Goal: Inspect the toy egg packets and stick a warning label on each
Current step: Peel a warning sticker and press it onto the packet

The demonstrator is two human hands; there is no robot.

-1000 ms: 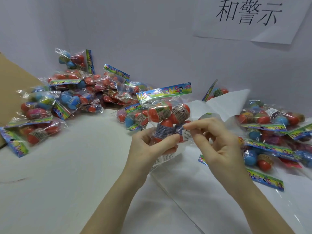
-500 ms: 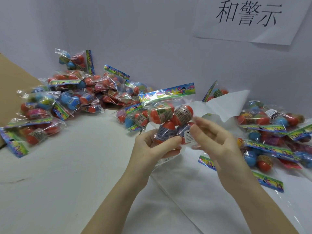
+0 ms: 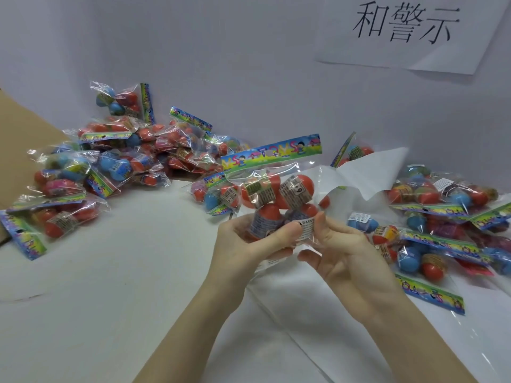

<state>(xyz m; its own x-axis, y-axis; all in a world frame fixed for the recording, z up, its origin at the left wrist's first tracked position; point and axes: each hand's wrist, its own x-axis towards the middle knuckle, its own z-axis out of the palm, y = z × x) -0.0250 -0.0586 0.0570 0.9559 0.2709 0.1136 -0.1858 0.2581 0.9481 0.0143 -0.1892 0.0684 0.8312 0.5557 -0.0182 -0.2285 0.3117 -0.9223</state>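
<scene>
A clear toy egg packet (image 3: pixel 276 189) with red eggs and a colourful header card is held upright above the white table (image 3: pixel 110 286). My left hand (image 3: pixel 249 244) grips its lower part, thumb across the front. A white warning label (image 3: pixel 307 229) sits on the packet's lower right front. My right hand (image 3: pixel 340 255) has its thumb pressed against the label's right edge, and its fingers curl loosely under the packet's bottom.
A heap of toy egg packets (image 3: pixel 116 167) lies at the back left beside a brown cardboard box (image 3: pixel 16 139). More packets (image 3: pixel 442 217) lie at the right on a clear plastic sheet (image 3: pixel 318 327). A paper sign (image 3: pixel 409 26) hangs on the wall.
My right hand has turned palm up and dropped lower, its thumb now against the label on the packet. The packet has stayed in my left hand.
</scene>
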